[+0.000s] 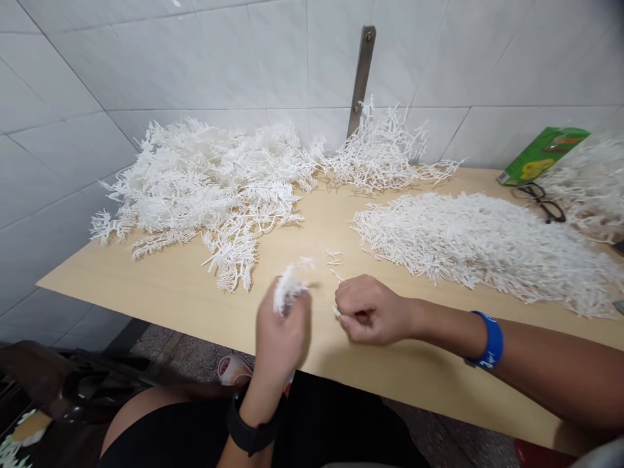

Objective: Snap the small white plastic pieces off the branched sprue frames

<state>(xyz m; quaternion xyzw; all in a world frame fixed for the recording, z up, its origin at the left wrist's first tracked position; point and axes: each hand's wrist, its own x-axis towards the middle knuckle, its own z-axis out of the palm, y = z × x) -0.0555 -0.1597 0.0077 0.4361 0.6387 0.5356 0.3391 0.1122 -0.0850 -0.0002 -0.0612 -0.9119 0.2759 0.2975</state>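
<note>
My left hand, blurred by motion and with a black band at the wrist, is closed round a bunch of white branched pieces that stick out above the thumb. To its right, my right hand is closed in a fist near the table's front edge, and a small white tip shows between its fingers. A few small white sprigs lie just beyond the right hand. A big heap of white branched pieces covers the left part of the wooden table.
A long pile of small white pieces spreads over the right side. Another clump rests against the tiled wall, below a metal bracket. A green carton and dark glasses are at the back right.
</note>
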